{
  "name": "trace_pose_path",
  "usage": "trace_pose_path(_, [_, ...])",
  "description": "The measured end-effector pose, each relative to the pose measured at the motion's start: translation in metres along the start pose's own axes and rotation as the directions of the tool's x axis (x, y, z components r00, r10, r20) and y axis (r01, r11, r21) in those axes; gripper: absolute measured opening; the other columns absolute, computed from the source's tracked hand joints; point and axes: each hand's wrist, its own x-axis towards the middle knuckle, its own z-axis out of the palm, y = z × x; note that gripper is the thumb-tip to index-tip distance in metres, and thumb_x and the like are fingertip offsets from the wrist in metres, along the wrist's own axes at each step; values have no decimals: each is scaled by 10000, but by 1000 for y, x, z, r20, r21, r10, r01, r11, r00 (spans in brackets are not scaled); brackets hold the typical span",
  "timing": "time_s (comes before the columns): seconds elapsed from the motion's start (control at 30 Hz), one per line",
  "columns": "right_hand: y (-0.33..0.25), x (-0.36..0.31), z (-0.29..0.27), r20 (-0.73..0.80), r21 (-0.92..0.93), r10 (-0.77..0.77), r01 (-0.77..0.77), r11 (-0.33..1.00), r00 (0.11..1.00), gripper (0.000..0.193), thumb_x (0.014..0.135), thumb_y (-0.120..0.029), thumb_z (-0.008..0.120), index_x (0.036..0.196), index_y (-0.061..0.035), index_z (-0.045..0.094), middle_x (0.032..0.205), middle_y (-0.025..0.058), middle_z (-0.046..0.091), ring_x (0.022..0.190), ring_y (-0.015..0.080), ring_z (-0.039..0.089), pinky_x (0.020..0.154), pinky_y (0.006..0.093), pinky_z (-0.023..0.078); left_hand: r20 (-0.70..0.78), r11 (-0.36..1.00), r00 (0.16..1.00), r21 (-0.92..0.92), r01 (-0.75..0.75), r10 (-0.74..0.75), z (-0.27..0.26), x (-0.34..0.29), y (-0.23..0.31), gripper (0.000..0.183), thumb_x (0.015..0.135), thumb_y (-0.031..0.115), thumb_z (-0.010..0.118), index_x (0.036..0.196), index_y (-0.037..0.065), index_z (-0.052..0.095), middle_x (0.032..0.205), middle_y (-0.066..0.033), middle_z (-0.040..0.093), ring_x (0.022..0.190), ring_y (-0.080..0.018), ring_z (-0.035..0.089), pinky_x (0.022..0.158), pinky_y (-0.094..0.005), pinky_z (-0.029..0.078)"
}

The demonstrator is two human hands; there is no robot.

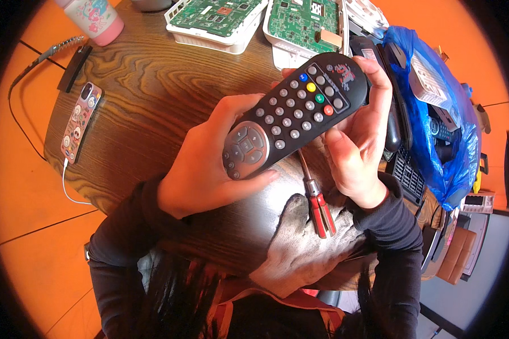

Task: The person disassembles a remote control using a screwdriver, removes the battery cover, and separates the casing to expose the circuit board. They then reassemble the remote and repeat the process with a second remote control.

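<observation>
A black remote control (288, 127) with round grey buttons and a few coloured ones is held up above the table, tilted with its far end to the right. My left hand (201, 152) grips the end with the silver directional pad. Around the other end close the fingers of my right hand (362, 135), its thumb near the lower edge. Below the remote lies a screwdriver (320, 214) with a red handle, resting on a soiled white work glove (300, 243). The remote partly hides the screwdriver's shaft.
Two white casings with green circuit boards (215, 20) (305, 28) stand at the back. To the right a blue plastic bag (464, 152) holds boxes and remotes, beside a black keyboard (407, 172). A phone (82, 121) on a white cable and a pink cup (99, 22) are at left.
</observation>
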Motion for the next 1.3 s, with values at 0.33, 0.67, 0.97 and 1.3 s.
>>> trace_pose_path(0.33, [-8, 0, -1, -194, -165, 196, -229, 959, 961, 575, 692, 138, 442, 1198, -57, 249, 979, 109, 548, 849, 128, 550, 734, 235, 458, 194, 961, 969, -203, 190, -150, -3, -3, -10, 680, 663, 137, 746, 1187, 14, 330, 990, -118, 532, 910, -145, 521, 777, -293, 415])
trace_pose_path(0.67, [-8, 4, -5, -109, -28, 235, -239, 971, 966, 519, 804, 42, 563, 1216, -63, 264, 1065, 146, 546, 1003, 205, 551, 899, 329, 437, 446, 663, 825, -506, 551, -346, -16, 8, 10, 577, 732, 173, 679, 1191, 41, 355, 819, -50, 520, 668, -83, 493, 598, -215, 394])
trace_pose_path(0.97, [-18, 17, -18, -173, 89, 322, -311, 946, 931, 296, 851, -107, 573, 1118, -7, 491, 1007, 118, 604, 893, 181, 616, 743, 313, 551, 442, 236, 897, -872, 429, 1, -44, 14, -9, 518, 880, 321, 461, 1245, -37, 376, 1037, -203, 541, 669, -216, 589, 543, -275, 480])
trace_pose_path(1.3, [6, -6, 7, -150, -421, 313, -347, 838, 938, 450, 803, -161, 647, 1129, 4, 384, 1068, 116, 503, 996, 194, 529, 842, 348, 478, 90, 520, 990, -844, 135, -111, -22, 11, -20, 552, 870, 252, 511, 1333, 55, 282, 1303, -187, 409, 1230, -274, 383, 1008, -440, 322])
